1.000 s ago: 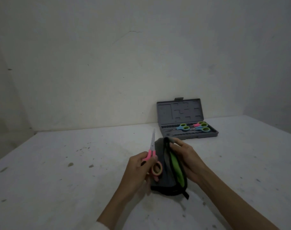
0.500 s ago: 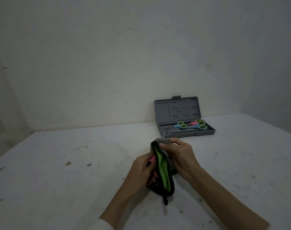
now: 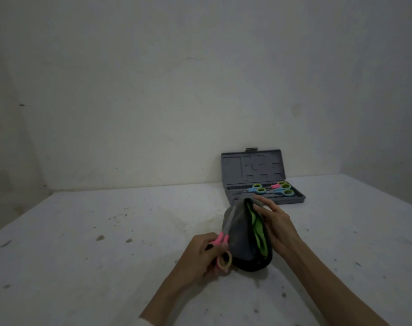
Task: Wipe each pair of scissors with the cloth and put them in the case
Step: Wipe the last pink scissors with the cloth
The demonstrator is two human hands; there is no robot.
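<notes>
Scissors (image 3: pixel 220 245): pink handles pinched in left hand (image 3: pixel 198 257), blades lying against the cloth
Cloth (image 3: pixel 246 236): gripped by right hand (image 3: pixel 274 223)
Case (image 3: pixel 259 170): open, behind, holding other scissors (image 3: pixel 272 189)

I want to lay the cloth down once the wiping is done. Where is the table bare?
Bare table stretches left of the left hand, back to the wall, and again right of the right hand. It is crowded between the cloth and the case.

My left hand (image 3: pixel 195 254) grips pink scissor handles (image 3: pixel 220 240); my right hand (image 3: pixel 276 223) curls around a folded cloth (image 3: pixel 243 241).
</notes>
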